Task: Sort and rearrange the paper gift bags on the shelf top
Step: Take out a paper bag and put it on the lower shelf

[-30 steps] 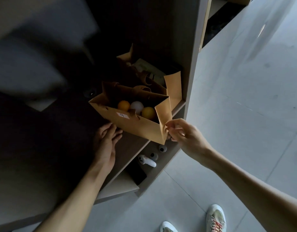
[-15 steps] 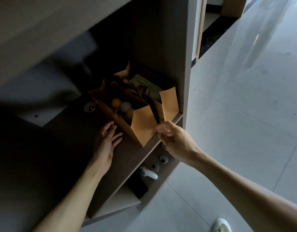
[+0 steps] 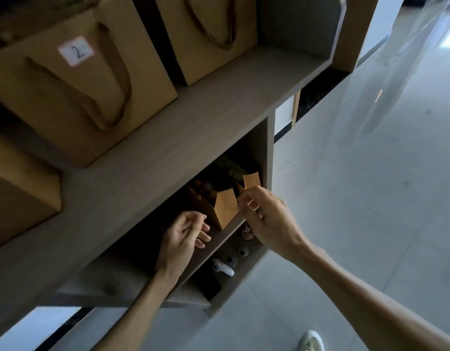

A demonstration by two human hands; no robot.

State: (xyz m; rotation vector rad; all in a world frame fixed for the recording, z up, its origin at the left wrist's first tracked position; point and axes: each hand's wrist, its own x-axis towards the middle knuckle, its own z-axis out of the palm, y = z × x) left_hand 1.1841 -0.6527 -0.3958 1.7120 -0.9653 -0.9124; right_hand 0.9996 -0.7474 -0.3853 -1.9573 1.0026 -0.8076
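Right hand [image 3: 267, 219] perhaps pinching creased kraft bag [image 3: 225, 209]

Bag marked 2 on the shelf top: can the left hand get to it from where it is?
Probably not directly. The left hand sits inside the lower compartment, under the shelf top that carries the bag marked 2; it must pull out past the front edge, then rise.

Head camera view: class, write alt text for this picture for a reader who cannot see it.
A person's right hand pinches the corner of a brown paper bag in a dim shelf compartment, while the left hand hovers empty beside it. On the shelf top above stand more paper bags, one labelled 2.
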